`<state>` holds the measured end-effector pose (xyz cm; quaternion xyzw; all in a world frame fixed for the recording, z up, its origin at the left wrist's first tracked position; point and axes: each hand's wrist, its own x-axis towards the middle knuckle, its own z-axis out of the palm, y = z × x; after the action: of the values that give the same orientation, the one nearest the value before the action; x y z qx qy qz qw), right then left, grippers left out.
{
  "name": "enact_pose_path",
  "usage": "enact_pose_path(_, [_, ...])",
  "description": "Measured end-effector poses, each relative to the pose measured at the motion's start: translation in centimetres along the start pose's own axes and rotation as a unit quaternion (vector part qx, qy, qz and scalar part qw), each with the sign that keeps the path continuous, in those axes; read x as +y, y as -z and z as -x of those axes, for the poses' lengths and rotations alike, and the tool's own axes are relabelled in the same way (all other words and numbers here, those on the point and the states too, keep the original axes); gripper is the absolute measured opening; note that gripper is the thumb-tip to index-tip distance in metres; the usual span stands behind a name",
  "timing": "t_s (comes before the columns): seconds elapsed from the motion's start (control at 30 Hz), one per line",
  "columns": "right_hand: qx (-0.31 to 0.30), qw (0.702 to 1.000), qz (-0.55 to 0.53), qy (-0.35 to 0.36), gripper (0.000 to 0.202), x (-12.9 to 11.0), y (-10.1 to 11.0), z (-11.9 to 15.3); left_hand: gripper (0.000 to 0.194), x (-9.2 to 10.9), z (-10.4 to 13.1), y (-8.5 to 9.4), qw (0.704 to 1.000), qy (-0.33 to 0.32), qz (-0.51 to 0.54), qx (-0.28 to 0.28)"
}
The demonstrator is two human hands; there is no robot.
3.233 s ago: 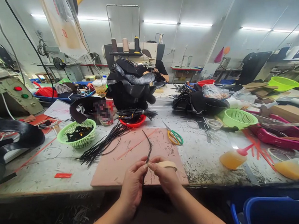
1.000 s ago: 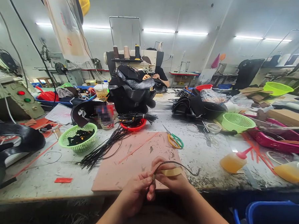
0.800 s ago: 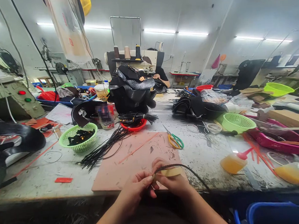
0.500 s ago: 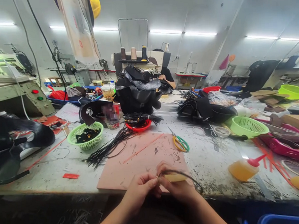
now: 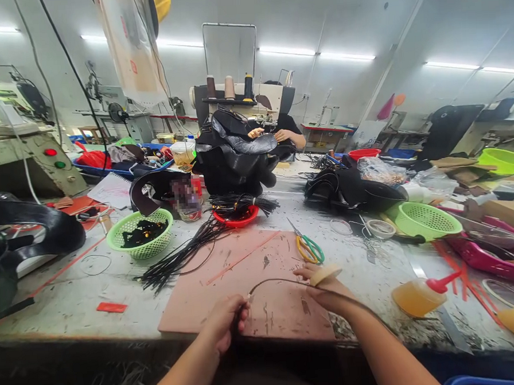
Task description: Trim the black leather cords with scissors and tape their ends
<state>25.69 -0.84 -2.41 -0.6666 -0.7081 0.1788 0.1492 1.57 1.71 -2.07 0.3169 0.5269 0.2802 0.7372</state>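
Note:
My left hand [image 5: 229, 323] is closed around one end of a thin black cord [image 5: 279, 281], near the front edge of the pink board [image 5: 193, 293]. A small pale bit shows on the cord beside the fingers. From there the cord arcs to the right and passes along my right hand [image 5: 325, 292] and forearm. The right hand is open, its fingers stretched forward just below the scissors [image 5: 312, 251] with yellow and green handles. A roll of cream-coloured tape [image 5: 325, 274] sits on this hand, seemingly looped over a finger; the exact fit is hidden.
Black cords [image 5: 174, 257] lie bundled at the board's back left, partly on a red basket [image 5: 236, 221]. A green basket [image 5: 143, 247] holds small black pieces. At right lies a glue bottle [image 5: 420, 296]. Across the table, a person's hands [image 5: 282, 136] are at a sewing machine [image 5: 200, 103].
My hands have parted: the left moved down and left with the cord end, while the right moved forward and right toward the scissors, its fingers opening. The tape roll moved along with it.

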Motion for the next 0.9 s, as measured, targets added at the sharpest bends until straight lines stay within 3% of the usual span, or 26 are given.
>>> enact_pose_path(0.07, [-0.024, 0.989, 0.068, -0.126, 0.029, 1.9, 0.8, -0.5, 0.017, 0.2, -0.6, 0.5, 1.000, 0.000, 0.000, 0.015])
enact_pose_path(0.13, [-0.030, 0.971, 0.118, -0.207, 0.024, 3.8, 1.6, -0.8, 0.017, 0.4, -0.9, 1.0, 1.000, -0.007, 0.001, 0.031])
enact_pose_path(0.23, [-0.026, 0.953, 0.142, -0.268, 0.032, 5.7, 2.2, -0.8, 0.019, 0.5, -1.0, 1.7, 0.999, -0.023, 0.002, 0.045])
enact_pose_path(0.3, [0.020, 0.945, 0.152, -0.289, 0.040, 6.1, 2.1, -1.1, 0.021, 0.6, -1.0, 2.0, 0.998, -0.043, -0.005, 0.047])
enact_pose_path(0.4, [0.095, 0.952, 0.135, -0.257, 0.037, 5.5, 1.4, -2.7, 0.023, 0.9, -1.3, 2.2, 0.996, -0.074, -0.035, 0.033])
enact_pose_path(0.5, [0.078, 0.966, 0.089, -0.232, 0.042, 5.0, 0.5, -5.2, 0.019, 1.3, -1.2, 2.3, 0.994, -0.094, -0.057, 0.029])
enact_pose_path(0.63, [0.064, 0.965, 0.045, -0.250, 0.060, 5.0, 0.0, -7.5, 0.010, 1.8, -0.4, 2.8, 0.992, -0.114, -0.048, 0.034])
enact_pose_path(0.77, [0.110, 0.965, -0.026, -0.235, 0.061, 3.4, -0.3, -6.3, 0.010, 1.9, 0.1, 3.6, 0.990, -0.130, -0.036, 0.045])
enact_pose_path(0.83, [0.107, 0.974, -0.115, -0.166, 0.056, 1.5, -0.8, -4.5, 0.012, 2.0, 0.2, 3.9, 0.987, -0.146, -0.035, 0.055])
enact_pose_path(0.9, [0.038, 0.978, -0.198, -0.054, 0.055, -1.1, -1.4, -2.2, 0.014, 2.2, 0.2, 4.0, 0.984, -0.163, -0.030, 0.062])
